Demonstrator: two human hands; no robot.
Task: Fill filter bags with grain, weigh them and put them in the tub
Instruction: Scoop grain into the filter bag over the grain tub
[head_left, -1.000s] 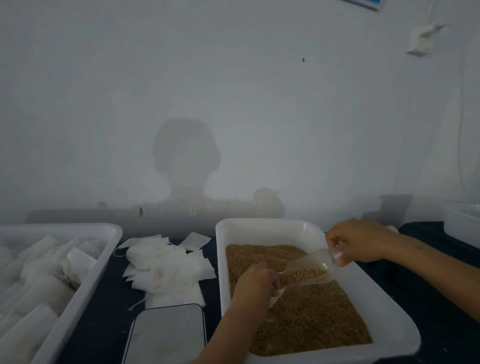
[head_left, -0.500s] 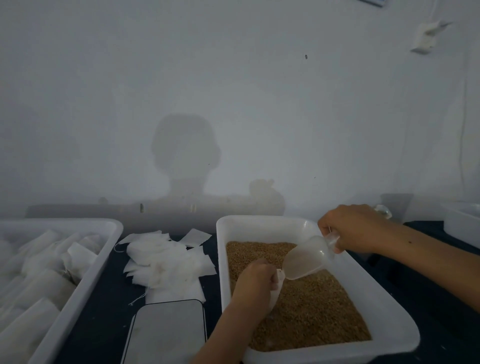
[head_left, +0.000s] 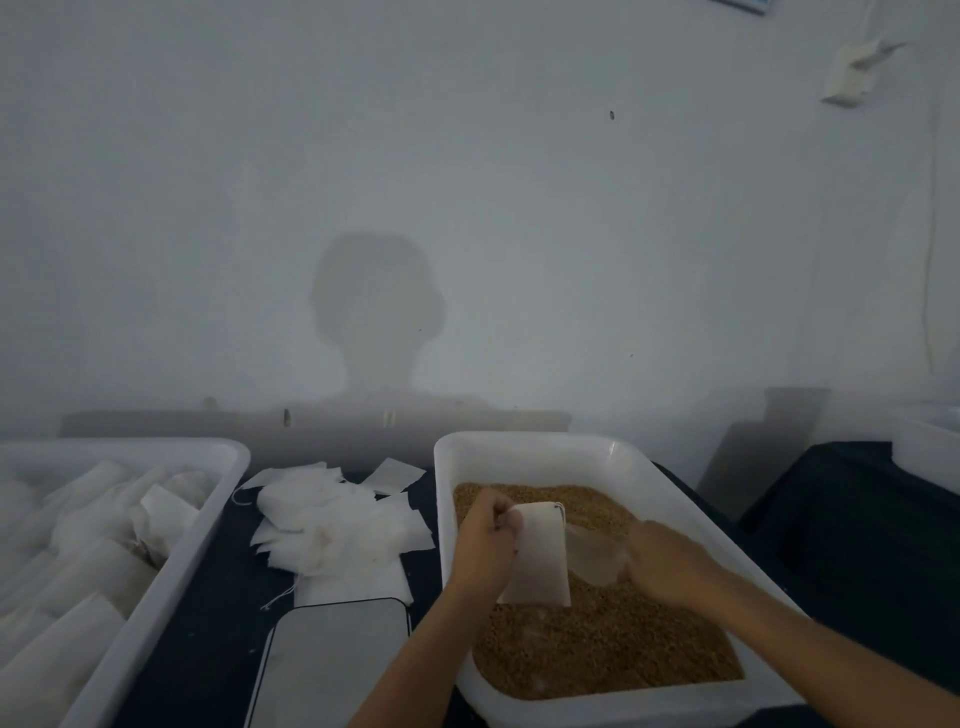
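Dim room, pale wall (head_left: 467, 182) behind, dark table (head_left: 208, 623) below. Three white tubs: one at left (head_left: 171, 582) holding filled filter bags (head_left: 78, 561), too blurred to count; one at centre-right (head_left: 530, 457) holding brown grain (head_left: 597, 644); a third (head_left: 930, 452) at the far right edge, contents unseen. One loose heap of empty filter bags (head_left: 332, 525) on the table between the first two tubs. One flat weighing scale (head_left: 332, 665) just in front of that heap. One filter bag (head_left: 540, 556) above the grain, pinched at its top corner by the left hand (head_left: 485, 540). One clear scoop (head_left: 595, 553) beside the bag's right edge, gripped by the right hand (head_left: 670, 564), fingers apparently curled round the handle, blurred.
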